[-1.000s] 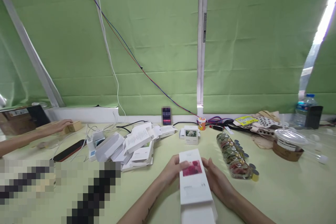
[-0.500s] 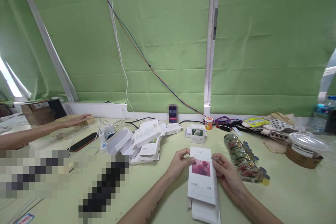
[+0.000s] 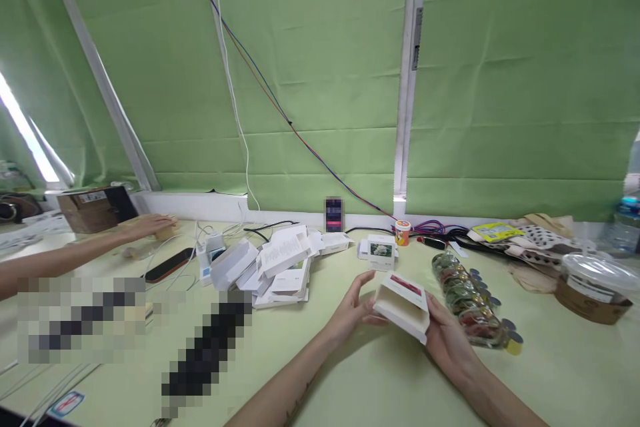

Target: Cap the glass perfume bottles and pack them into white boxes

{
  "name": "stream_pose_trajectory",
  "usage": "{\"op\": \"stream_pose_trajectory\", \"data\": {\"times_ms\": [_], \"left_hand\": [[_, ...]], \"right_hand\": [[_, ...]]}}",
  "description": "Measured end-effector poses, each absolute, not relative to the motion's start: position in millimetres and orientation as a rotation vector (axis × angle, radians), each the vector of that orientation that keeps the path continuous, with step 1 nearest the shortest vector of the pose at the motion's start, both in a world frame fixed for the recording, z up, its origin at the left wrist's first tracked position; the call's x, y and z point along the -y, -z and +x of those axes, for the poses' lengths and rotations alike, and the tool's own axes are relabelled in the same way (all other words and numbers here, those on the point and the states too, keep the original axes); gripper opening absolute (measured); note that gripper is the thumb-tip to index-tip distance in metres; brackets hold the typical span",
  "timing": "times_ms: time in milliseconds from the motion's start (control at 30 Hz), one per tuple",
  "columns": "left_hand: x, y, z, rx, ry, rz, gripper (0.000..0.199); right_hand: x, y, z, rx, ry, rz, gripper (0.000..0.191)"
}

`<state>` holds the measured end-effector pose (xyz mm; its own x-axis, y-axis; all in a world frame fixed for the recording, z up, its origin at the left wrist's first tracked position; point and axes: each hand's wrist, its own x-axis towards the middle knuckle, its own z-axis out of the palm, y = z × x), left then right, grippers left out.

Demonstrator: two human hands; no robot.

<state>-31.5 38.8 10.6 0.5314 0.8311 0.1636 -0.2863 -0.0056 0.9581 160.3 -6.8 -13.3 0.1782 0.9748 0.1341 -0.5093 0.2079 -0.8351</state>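
A small white cardboard box (image 3: 400,322) with a pink-red flower picture on its top face is unfolded into shape, its open end tilted towards me. My right hand (image 3: 447,333) grips the box along its right side. On the left side, the thumb and lower fingers of my left hand (image 3: 353,310) touch the box edge, while its index finger sticks out beyond. Just behind stands another white box (image 3: 381,253) with a white-flower picture. To the right of my right hand lies a row of clear jars with dried leaves and flowers (image 3: 465,303).
Flattened and folded white boxes (image 3: 283,267) are piled left of centre. A phone (image 3: 334,215) leans at the back beside cables and an orange cup (image 3: 402,233). A lidded tub (image 3: 595,287) stands far right. At the left, another person's arm (image 3: 95,243) reaches over the table.
The flat box has been opened out and tipped, so its open end now faces me. My right hand has shifted round its right side. The view has swung slightly left.
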Motion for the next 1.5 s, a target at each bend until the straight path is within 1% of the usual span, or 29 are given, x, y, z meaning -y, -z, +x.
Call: {"op": "stream_pose_trajectory", "data": {"times_ms": [100, 167, 300, 367, 467, 500, 600, 667, 733, 833, 900, 1067, 1233, 1367, 1500], "left_hand": [[-35, -17, -32, -0.477, -0.943, 1.373, 0.075], [-33, -22, -32, -0.441, -0.924, 1.411, 0.080], [-28, -25, -28, -0.398, -0.888, 1.465, 0.077], [-26, -23, -26, -0.444, -0.928, 1.519, 0.070], [-25, -21, -26, -0.653, -1.059, 1.756, 0.041], [-25, -20, -28, -0.741, -1.099, 1.851, 0.035], [-27, -22, -33, -0.945, -1.240, 2.059, 0.034], [-27, -25, -36, -0.987, -1.350, 2.094, 0.034], [-27, -27, -36, -0.969, -1.396, 2.027, 0.038], [-24, -28, -34, -0.909, -1.311, 1.866, 0.055], [-22, -27, -30, -0.863, -1.211, 1.821, 0.059], [-18, -25, -25, -0.807, -1.095, 1.834, 0.052], [-19, -22, -27, -0.820, -1.112, 1.887, 0.049], [-18, -20, -31, -0.788, -1.160, 2.062, 0.042], [-15, -20, -35, -0.706, -1.240, 2.382, 0.034]], "right_hand": [[7, 12, 160, 0.683, -1.351, -0.723, 0.032], [7, 13, 159, 0.611, -1.447, -0.698, 0.029], [5, 20, 160, 0.584, -1.482, -0.678, 0.024], [4, 23, 160, 0.588, -1.482, -0.675, 0.027], [3, 26, 159, 0.602, -1.481, -0.676, 0.031], [4, 26, 159, 0.605, -1.477, -0.679, 0.032], [6, 25, 156, 0.610, -1.464, -0.685, 0.038], [7, 23, 154, 0.708, -1.398, -0.739, 0.043], [10, 20, 155, 0.898, -1.218, -0.846, 0.046], [13, 17, 157, 1.152, -0.869, -0.966, 0.050], [15, 14, 158, 1.217, -0.775, -0.958, 0.049], [19, 6, 153, 1.222, -0.952, -0.853, 0.041], [21, 5, 151, 1.162, -1.017, -0.837, 0.041], [20, 11, 154, 1.199, -0.989, -0.810, 0.035], [20, 17, 155, 1.261, -0.839, -0.829, 0.038]]}}
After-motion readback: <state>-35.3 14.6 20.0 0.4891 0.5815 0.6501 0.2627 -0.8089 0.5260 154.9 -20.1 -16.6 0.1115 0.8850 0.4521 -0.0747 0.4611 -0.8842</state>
